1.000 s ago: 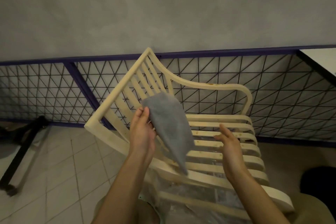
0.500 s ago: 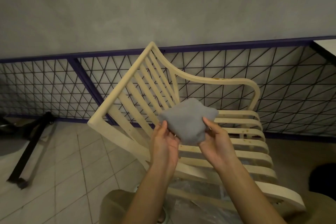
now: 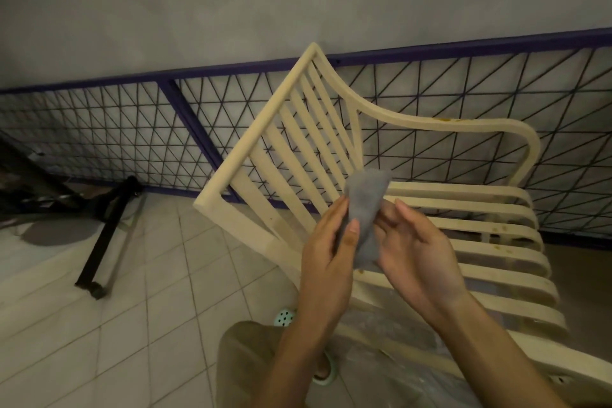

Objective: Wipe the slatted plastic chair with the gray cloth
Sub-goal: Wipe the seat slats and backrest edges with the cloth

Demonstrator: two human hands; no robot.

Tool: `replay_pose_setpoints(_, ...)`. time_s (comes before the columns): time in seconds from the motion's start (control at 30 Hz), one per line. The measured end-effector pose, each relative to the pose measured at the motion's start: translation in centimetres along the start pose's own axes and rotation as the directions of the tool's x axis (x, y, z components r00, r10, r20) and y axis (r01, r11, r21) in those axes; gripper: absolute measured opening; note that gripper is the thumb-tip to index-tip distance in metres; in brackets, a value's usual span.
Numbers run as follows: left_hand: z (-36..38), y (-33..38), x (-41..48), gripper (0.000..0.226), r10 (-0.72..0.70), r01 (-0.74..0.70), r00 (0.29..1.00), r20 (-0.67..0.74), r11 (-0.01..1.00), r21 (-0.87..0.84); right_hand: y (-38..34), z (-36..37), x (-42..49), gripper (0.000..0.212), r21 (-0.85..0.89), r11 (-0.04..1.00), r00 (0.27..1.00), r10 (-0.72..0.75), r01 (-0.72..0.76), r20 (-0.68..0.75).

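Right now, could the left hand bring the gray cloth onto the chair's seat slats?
Probably yes: the left hand pinches the gray cloth just above the seat slats, and nothing lies on them.

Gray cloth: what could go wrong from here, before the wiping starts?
1. The gray cloth is bunched narrow and held above the slatted plastic chair, pinched by the left hand; if it slips it may drop between the seat slats.
2. So narrow a wad could miss the brown spots on the slats.

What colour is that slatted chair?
The chair is cream, best seen in the head view.
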State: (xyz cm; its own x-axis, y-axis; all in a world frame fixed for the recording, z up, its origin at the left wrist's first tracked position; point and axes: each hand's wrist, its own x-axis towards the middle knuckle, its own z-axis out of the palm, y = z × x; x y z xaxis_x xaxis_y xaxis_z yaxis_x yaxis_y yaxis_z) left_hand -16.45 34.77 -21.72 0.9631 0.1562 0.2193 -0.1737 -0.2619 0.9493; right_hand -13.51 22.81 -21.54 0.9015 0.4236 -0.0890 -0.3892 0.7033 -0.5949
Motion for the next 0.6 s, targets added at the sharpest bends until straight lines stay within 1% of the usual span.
replay_pose_setpoints(0.03,-0.4,0.1,0.2,0.035,-0.038,0.037,0.999,-0.014,0.997,-0.066,0.3,0.1,0.4,0.041,-0.093,0.995,0.999,-0.035,0.033,-0.023)
replay_pose_setpoints(0.07,-1.0,0.1,0.3,0.032,-0.086,0.083,0.996,-0.012,0.987,-0.135,0.7,0.1,0.9,0.033,-0.243,0.967,0.994,-0.091,0.073,-0.062)
replay_pose_setpoints(0.1,-1.6,0.0,0.3,0.030,-0.122,0.121,0.993,0.003,0.979,-0.163,1.2,0.2,1.5,0.027,-0.402,0.909,0.984,-0.158,0.110,-0.088)
replay_pose_setpoints(0.13,-2.2,0.2,0.2,0.028,-0.135,0.137,0.991,0.024,0.981,-0.138,1.5,0.1,2.0,0.025,-0.521,0.842,0.973,-0.212,0.137,-0.087)
replay_pose_setpoints(0.17,-2.9,0.3,0.2,0.030,-0.137,0.140,0.990,0.043,0.988,-0.070,2.1,0.1,2.7,0.026,-0.587,0.796,0.969,-0.235,0.148,-0.074)
replay_pose_setpoints(0.23,-4.4,0.7,0.4,0.033,-0.126,0.117,0.988,0.088,0.989,0.095,3.2,0.3,4.2,0.029,-0.631,0.757,0.966,-0.254,0.169,-0.047)
replay_pose_setpoints(0.27,-5.2,1.0,0.5,0.031,-0.103,0.086,0.990,0.096,0.982,0.169,3.6,0.4,4.9,0.028,-0.618,0.767,0.968,-0.249,0.171,-0.041)
replay_pose_setpoints(0.33,-7.2,1.5,0.8,0.030,0.000,-0.021,0.998,0.065,0.948,0.318,4.5,0.8,6.4,0.024,-0.578,0.799,0.971,-0.236,0.169,-0.042)
replay_pose_setpoints(0.37,-8.3,2.0,0.8,0.030,0.066,-0.070,0.998,0.025,0.936,0.344,4.8,0.9,7.1,0.022,-0.570,0.804,0.971,-0.234,0.171,-0.040)
replay_pose_setpoints(0.4,-9.4,2.5,0.8,0.031,0.123,-0.105,0.992,-0.036,0.943,0.316,5.3,1.2,7.9,0.021,-0.565,0.807,0.972,-0.233,0.174,-0.033)
replay_pose_setpoints(0.43,-10.4,3.0,0.6,0.031,0.176,-0.144,0.977,-0.117,0.960,0.239,5.4,1.5,8.4,0.021,-0.564,0.804,0.970,-0.242,0.186,-0.025)
replay_pose_setpoints(0.5,-12.7,3.0,0.9,0.030,0.235,-0.225,0.907,-0.350,0.972,0.070,5.8,2.4,9.7,0.022,-0.582,0.780,0.962,-0.272,0.231,0.017)
replay_pose_setpoints(0.53,-13.8,2.5,1.3,0.028,0.215,-0.243,0.853,-0.475,0.970,0.001,5.8,3.1,10.3,0.022,-0.602,0.753,0.955,-0.293,0.265,0.055)
replay_pose_setpoints(0.57,-14.8,1.6,1.8,0.026,0.145,-0.237,0.799,-0.583,0.968,-0.084,6.0,3.8,10.9,0.022,-0.626,0.721,0.947,-0.307,0.299,0.099)
replay_pose_setpoints(0.6,-15.8,0.2,2.6,0.024,0.025,-0.195,0.755,-0.655,0.963,-0.189,6.2,4.6,11.6,0.022,-0.653,0.682,0.938,-0.316,0.329,0.143)
